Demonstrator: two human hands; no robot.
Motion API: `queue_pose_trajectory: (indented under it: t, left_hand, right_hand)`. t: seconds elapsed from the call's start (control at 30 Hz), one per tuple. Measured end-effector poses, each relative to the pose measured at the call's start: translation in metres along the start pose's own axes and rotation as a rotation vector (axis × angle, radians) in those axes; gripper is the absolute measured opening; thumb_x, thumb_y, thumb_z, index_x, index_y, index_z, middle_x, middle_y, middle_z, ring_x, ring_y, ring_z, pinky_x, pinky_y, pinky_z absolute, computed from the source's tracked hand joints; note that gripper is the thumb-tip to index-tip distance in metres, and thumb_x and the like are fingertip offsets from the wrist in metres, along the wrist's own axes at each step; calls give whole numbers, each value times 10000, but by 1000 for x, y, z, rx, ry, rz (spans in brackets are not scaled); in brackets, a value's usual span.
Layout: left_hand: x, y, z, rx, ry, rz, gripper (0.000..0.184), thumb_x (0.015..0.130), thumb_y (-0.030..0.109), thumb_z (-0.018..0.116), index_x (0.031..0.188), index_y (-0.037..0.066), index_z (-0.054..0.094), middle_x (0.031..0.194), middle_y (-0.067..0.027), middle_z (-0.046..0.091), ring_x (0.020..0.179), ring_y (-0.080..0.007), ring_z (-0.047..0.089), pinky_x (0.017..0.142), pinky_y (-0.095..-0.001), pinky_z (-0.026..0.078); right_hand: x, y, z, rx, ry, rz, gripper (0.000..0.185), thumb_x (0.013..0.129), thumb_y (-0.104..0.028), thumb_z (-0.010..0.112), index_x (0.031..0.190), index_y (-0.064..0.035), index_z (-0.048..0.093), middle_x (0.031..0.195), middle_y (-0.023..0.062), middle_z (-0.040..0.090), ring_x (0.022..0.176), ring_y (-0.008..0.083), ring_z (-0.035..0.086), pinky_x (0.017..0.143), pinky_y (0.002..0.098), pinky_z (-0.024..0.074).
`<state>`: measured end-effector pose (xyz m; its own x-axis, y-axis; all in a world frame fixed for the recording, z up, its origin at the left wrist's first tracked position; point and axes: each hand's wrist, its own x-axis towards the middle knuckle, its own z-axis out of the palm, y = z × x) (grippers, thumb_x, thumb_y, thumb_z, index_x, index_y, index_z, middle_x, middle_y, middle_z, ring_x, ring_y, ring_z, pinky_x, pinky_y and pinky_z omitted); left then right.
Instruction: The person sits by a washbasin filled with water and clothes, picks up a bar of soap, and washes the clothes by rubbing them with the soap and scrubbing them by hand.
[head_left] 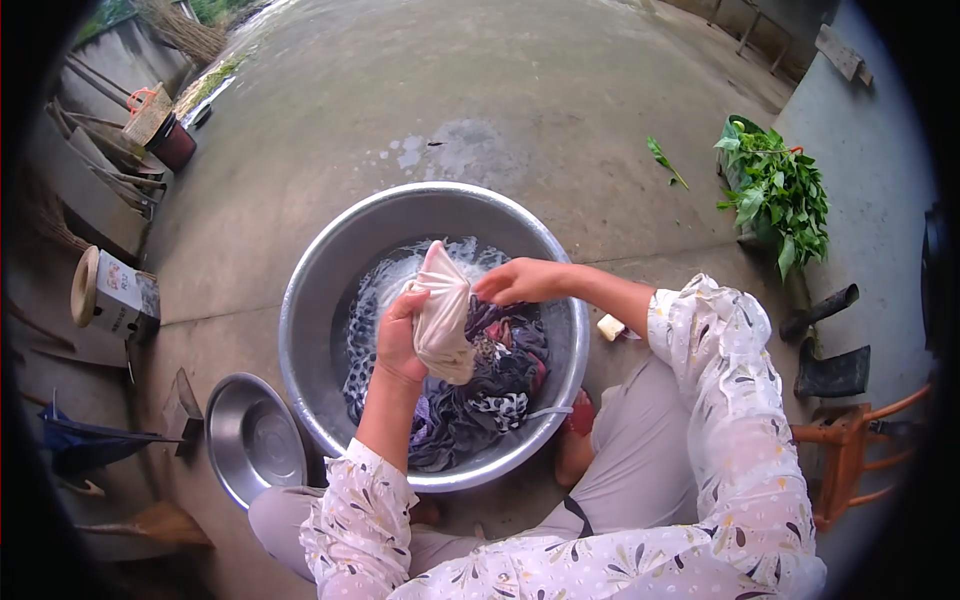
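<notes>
Left grip (398, 342) around pale cloth (445, 322)

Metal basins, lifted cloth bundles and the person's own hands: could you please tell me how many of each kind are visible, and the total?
Metal basins: 2 (large basin, small basin)
Lifted cloth bundles: 1 (pale cloth)
Hands: 2 (left hand, right hand)
Total: 5
The wet laundry is too tangled to count.
</notes>
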<state>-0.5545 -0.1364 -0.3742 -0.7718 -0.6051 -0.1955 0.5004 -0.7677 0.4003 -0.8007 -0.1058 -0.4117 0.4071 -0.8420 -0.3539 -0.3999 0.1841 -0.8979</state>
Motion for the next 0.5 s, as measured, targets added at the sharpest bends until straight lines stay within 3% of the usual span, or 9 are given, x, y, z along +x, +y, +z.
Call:
queue_pose_trajectory:
  t: [0.03, 0.13, 0.23, 0.27, 0.4, 0.47, 0.5]
  left_hand:
    - [2, -3, -9, -5, 20, -25, 574, 777, 116, 523, 1332, 23, 408, 1131, -179, 575, 972, -273, 607, 898, -389, 488]
    - [3, -1, -12, 11, 26, -78, 548, 784, 121, 515, 1306, -21, 429, 1114, -177, 585, 960, -269, 611, 888, -374, 492]
    - [-4, 16, 3, 129, 25, -116, 538, 791, 136, 515, 1292, -47, 438, 1113, -181, 589, 962, -271, 615, 892, -372, 490]
    - [-6, 24, 10, 184, 28, -126, 536, 794, 141, 516, 1289, -52, 439, 1115, -183, 590, 964, -273, 617, 895, -373, 489]
    - [-12, 53, 11, 233, 97, -185, 479, 820, 176, 533, 1248, -31, 480, 1118, -197, 599, 985, -284, 621, 892, -408, 498]
    - [-15, 61, 4, 410, 183, -221, 464, 830, 191, 556, 1233, -30, 493, 1109, -191, 606, 967, -278, 631, 855, -402, 518]
    - [-16, 63, 2, 499, 224, -240, 458, 835, 199, 567, 1226, -29, 500, 1104, -188, 610, 958, -275, 636, 836, -399, 528]
  right_hand:
    - [0, -18, 12, 200, -1, -49, 499, 794, -33, 604, 1279, -10, 488, 1196, 125, 582, 1107, 179, 543, 944, 315, 437]
    - [5, -45, 44, 469, 61, -220, 284, 736, -70, 617, 1015, -17, 635, 902, 68, 641, 861, 169, 590, 782, 272, 463]
    - [12, -43, 23, 307, 13, 0, 157, 754, -126, 607, 869, -34, 663, 750, 4, 583, 744, 113, 532, 688, 243, 422]
    - [9, -47, 17, 272, 95, -39, 122, 759, -160, 598, 760, -56, 662, 678, -25, 549, 688, 83, 492, 640, 239, 391]
    - [3, -49, -2, 530, 283, -81, 143, 847, -228, 604, 781, -101, 601, 720, -24, 543, 692, 82, 493, 656, 266, 439]
    - [-4, -58, -7, 622, 308, -87, 188, 884, -254, 583, 767, -108, 572, 728, -27, 541, 708, 88, 506, 661, 279, 453]
    - [-6, -61, -8, 521, 366, -98, 207, 895, -256, 569, 763, -97, 561, 725, -26, 539, 706, 89, 512, 649, 281, 451]
